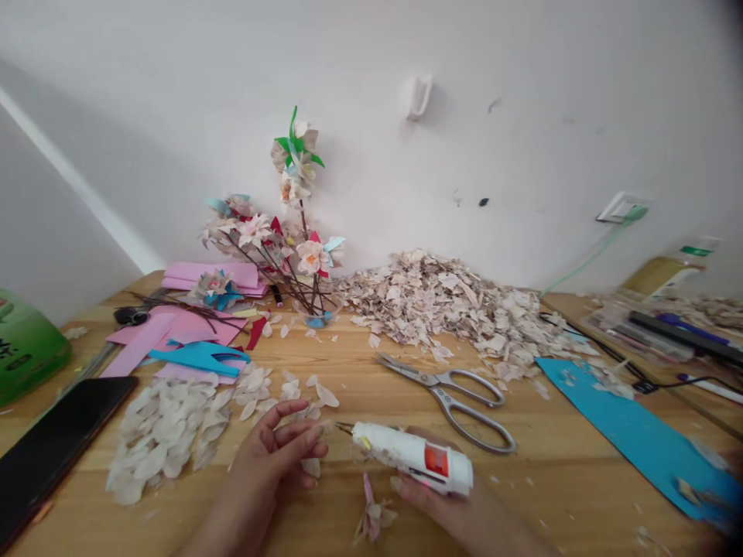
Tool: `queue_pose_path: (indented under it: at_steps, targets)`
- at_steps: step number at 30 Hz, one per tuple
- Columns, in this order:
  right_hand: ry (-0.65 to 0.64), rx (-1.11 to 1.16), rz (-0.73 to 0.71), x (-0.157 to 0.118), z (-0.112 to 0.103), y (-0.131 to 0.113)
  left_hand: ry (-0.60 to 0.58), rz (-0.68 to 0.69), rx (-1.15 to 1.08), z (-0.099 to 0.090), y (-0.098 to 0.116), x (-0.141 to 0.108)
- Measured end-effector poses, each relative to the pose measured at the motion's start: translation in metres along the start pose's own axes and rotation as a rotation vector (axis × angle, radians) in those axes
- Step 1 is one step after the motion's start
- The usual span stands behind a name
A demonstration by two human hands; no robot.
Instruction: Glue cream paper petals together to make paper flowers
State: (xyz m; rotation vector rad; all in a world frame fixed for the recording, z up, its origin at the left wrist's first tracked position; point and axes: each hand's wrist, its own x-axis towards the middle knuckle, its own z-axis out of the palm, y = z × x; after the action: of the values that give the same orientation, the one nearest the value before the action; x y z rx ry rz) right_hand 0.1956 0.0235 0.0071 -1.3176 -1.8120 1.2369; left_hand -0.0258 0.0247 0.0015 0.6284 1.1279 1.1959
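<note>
a wooden table [557, 480] under a white wall [371, 93]: the right hand [433, 503], fingers [406, 486] closed around a white hot glue gun [400, 452] with an unreadable red label [436, 461]; the left hand [267, 464], fingers [293, 437] loosely curled, beside pale petals [166, 441].

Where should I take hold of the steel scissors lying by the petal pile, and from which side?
Grip the two looped handles from the near side: they lie flat on the wood, toward you, while the closed blades aim away at the petal pile. They sit just beyond the right hand holding the glue gun.
</note>
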Motion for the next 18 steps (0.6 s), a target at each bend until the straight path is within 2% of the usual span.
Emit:
queue_pose_path:
  at_steps: [18]
  targets:
    - [-0.075, 0.092, 0.061, -0.0001, 0.0044, 0.0004, -0.027, 0.015, 0.036, 0.0012, -0.0027, -0.0015]
